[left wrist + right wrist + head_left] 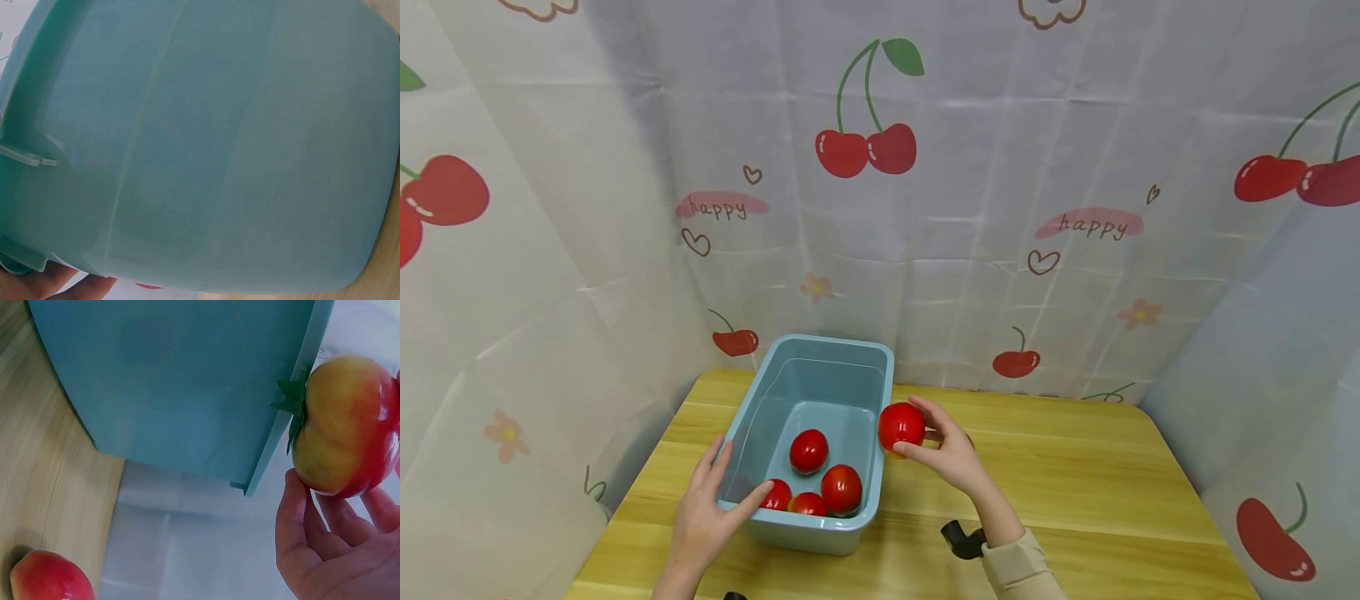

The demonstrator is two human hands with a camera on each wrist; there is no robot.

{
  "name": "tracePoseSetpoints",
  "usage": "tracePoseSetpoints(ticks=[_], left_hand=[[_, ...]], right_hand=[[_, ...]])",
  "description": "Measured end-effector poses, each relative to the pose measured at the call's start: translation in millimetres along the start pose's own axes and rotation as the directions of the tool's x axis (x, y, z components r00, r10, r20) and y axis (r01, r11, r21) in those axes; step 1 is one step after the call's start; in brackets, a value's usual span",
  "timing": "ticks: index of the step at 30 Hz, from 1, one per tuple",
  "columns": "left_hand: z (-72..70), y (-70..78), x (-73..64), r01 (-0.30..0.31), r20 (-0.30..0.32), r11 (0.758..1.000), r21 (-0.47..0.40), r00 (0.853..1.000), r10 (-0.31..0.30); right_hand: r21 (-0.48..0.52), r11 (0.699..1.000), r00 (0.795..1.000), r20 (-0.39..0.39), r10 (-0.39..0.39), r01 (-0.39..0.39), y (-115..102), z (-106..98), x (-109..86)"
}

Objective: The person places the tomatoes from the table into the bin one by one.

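My right hand [951, 454] pinches a glossy red tomato [901, 427] between thumb and fingers, beside the right rim of a blue-grey plastic bin [886, 375]. In the right wrist view, the yellowish end of this tomato [340, 428] shows with its green leafy top, close to the bin's rim. My left hand [700, 517] rests at the bin's near left corner, fingers straight and spread, thumb reaching over the front rim. Inside the bin lie several red tomatoes [808, 452], gathered toward the near end. The left thumb partly covers one of them.
Another tomato [53, 578] lies on the wooden table [1075, 483] right of the bin, mostly hidden behind my right hand in the head view. A white curtain [962, 275] with cherry prints stands behind the table and along both sides. A black wrist mount [962, 542] sits by the right sleeve.
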State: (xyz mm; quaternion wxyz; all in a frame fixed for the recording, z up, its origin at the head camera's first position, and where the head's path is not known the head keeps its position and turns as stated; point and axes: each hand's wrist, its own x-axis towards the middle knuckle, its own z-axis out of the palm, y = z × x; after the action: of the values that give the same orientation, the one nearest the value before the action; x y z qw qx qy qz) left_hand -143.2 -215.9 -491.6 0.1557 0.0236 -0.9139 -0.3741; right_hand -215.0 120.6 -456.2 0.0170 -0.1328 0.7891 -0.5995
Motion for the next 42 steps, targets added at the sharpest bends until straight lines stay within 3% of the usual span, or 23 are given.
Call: tracePoseSetpoints(ticks=[7, 22, 42], left_hand=[[-0.3, -0.5, 0.1, -0.008, -0.003, 1.0, -0.003, 1.0, 0.008], [0.3, -1.6, -0.1, 0.003, 0.005, 1.0, 0.004, 1.0, -0.003], [0.7, -1.4, -0.1, 0.015, 0.011, 1.0, 0.009, 1.0, -0.016]], right_hand=[[-0.019, 1.0, 1.0, 0.011, -0.024, 0.024, -36.1, -0.1, -12.0], [-0.011, 0.998, 0.997, 0.037, -0.064, 0.064, -43.7, 2.7, -10.7], [-0.01, 0.999, 0.993, 0.106, -0.047, 0.048, -52.5, 21.0, -6.7]])
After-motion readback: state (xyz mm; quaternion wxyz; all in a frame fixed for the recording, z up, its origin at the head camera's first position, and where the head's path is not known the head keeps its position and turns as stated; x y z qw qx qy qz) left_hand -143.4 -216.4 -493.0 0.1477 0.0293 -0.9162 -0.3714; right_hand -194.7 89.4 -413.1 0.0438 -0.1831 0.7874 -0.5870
